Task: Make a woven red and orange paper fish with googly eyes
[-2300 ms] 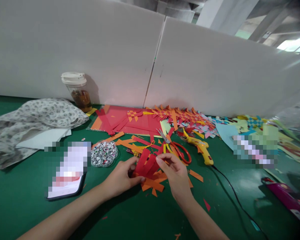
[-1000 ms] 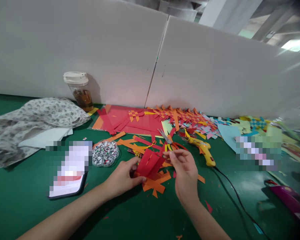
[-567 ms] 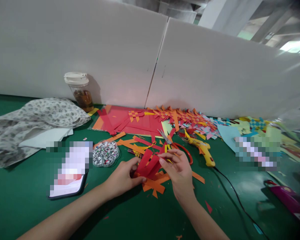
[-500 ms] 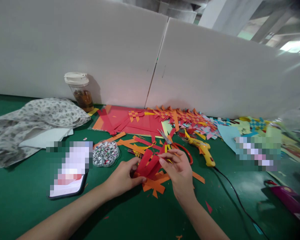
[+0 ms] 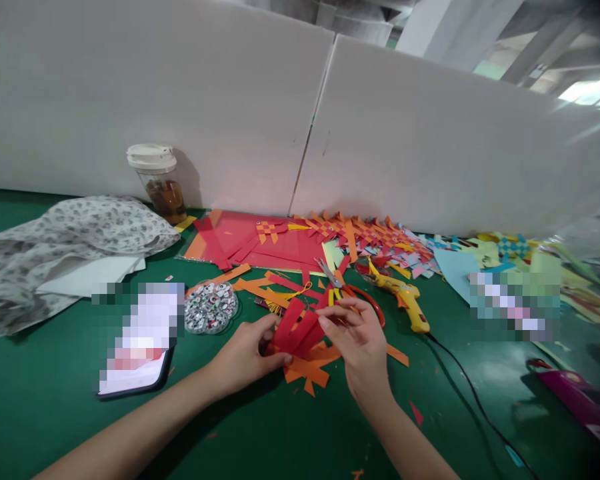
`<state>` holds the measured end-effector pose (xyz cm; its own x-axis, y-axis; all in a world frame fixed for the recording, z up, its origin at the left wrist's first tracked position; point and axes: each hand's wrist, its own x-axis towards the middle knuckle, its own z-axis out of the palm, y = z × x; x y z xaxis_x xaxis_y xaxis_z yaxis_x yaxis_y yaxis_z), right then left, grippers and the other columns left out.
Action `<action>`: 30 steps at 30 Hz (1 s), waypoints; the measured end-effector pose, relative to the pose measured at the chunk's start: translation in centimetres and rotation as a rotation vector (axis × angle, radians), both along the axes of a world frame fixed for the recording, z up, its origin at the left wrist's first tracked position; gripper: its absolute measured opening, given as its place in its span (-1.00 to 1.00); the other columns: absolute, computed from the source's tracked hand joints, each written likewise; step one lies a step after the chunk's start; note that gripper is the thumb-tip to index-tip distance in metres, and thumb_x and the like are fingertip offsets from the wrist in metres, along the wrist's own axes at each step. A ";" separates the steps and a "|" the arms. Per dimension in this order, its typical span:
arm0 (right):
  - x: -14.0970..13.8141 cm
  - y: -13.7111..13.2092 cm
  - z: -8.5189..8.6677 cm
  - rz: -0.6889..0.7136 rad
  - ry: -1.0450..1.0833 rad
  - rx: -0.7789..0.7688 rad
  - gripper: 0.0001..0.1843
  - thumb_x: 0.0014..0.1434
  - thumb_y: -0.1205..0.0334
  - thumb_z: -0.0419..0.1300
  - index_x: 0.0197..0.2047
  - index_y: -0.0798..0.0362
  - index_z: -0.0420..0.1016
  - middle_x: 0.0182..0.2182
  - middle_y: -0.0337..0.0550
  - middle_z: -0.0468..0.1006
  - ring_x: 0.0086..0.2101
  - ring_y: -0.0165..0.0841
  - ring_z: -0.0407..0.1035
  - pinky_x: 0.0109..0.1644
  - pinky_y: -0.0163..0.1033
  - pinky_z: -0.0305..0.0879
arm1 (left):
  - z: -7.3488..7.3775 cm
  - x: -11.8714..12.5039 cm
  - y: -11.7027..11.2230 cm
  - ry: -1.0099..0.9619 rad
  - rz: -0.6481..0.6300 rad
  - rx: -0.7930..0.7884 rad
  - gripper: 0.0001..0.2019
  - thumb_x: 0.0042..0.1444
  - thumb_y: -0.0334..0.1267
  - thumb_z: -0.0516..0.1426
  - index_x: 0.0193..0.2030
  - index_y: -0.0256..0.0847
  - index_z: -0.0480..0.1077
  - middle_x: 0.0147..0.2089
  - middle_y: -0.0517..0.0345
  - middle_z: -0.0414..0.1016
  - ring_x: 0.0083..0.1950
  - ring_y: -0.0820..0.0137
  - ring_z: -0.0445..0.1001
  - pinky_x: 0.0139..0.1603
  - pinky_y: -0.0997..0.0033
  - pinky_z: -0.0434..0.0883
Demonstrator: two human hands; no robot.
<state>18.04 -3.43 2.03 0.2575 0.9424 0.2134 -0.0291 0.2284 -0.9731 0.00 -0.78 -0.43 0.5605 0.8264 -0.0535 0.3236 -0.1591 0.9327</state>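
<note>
Red paper strips [image 5: 296,328] stand fanned upward between my two hands, low over the table. My left hand [image 5: 254,350] is closed on their lower left side, thumb at the bottom edge. At the upper right, my right hand [image 5: 361,340] pinches the edge of a red strip between thumb and fingertips. Orange paper strips [image 5: 307,372] lie under and in front of the red ones. Just behind my right hand are scissors [image 5: 373,303] with red handles, their blades apart. How the strips join inside my grip is hidden.
A yellow glue gun [image 5: 405,300] with a black cord lies to the right. On the left are a phone [image 5: 143,340] and a clear box of googly eyes [image 5: 211,307]. Woven paper fish [image 5: 360,233] are piled along the partition. A lidded cup [image 5: 164,190] stands behind.
Almost nothing differs. My right hand has shifted very slightly at the red strip; my left hand keeps its hold.
</note>
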 end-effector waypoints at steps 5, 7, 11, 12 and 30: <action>-0.1 -0.1 0.1 -0.009 -0.006 0.008 -0.70 -0.01 0.28 0.29 -0.24 -0.02 0.25 -0.39 -0.21 0.55 -0.30 -0.35 0.44 -0.14 -0.17 0.36 | 0.0 0.0 0.0 -0.007 -0.001 0.010 -0.79 -0.01 -0.25 0.17 -0.22 -0.20 0.28 -0.50 0.30 0.40 -0.54 0.50 0.26 -0.53 0.54 0.12; -0.2 -0.1 0.2 -0.017 0.004 0.027 -0.71 0.00 0.29 0.29 -0.25 -0.02 0.25 -0.39 -0.21 0.54 -0.30 -0.35 0.44 -0.14 -0.17 0.37 | 0.0 0.0 0.0 -0.006 -0.001 0.012 -0.79 -0.01 -0.25 0.16 -0.22 -0.20 0.28 -0.51 0.30 0.39 -0.54 0.50 0.25 -0.54 0.54 0.11; -0.1 0.1 0.4 -0.087 0.053 0.082 -0.73 -0.02 0.30 0.30 -0.28 -0.02 0.28 -0.38 -0.22 0.51 -0.30 -0.37 0.44 -0.15 -0.18 0.37 | 0.0 0.0 0.1 0.003 0.014 0.021 -0.77 -0.03 -0.27 0.17 -0.21 -0.20 0.28 -0.55 0.35 0.33 -0.56 0.52 0.21 -0.56 0.55 0.08; -0.1 0.2 0.4 -0.118 0.062 0.085 -0.73 -0.03 0.30 0.30 -0.29 -0.01 0.28 -0.37 -0.22 0.50 -0.29 -0.36 0.43 -0.14 -0.17 0.36 | 0.0 0.0 0.1 0.002 0.016 0.015 -0.76 -0.04 -0.27 0.18 -0.21 -0.20 0.28 -0.55 0.35 0.33 -0.56 0.52 0.21 -0.56 0.55 0.09; -0.2 0.5 -0.3 -0.041 0.046 -0.054 -0.70 -0.02 0.20 0.31 -0.23 -0.02 0.30 -0.31 -0.18 0.54 -0.22 -0.35 0.43 -0.15 -0.23 0.34 | -0.3 0.0 0.1 -0.001 0.020 0.007 -0.75 -0.03 -0.24 0.18 -0.20 -0.20 0.28 -0.53 0.32 0.37 -0.55 0.49 0.25 -0.55 0.54 0.11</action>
<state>17.81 -2.91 1.76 0.3045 0.9407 0.1494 -0.0658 0.1773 -0.9820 -0.01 -0.63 -0.72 0.5443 0.8375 -0.0477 0.3260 -0.1589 0.9319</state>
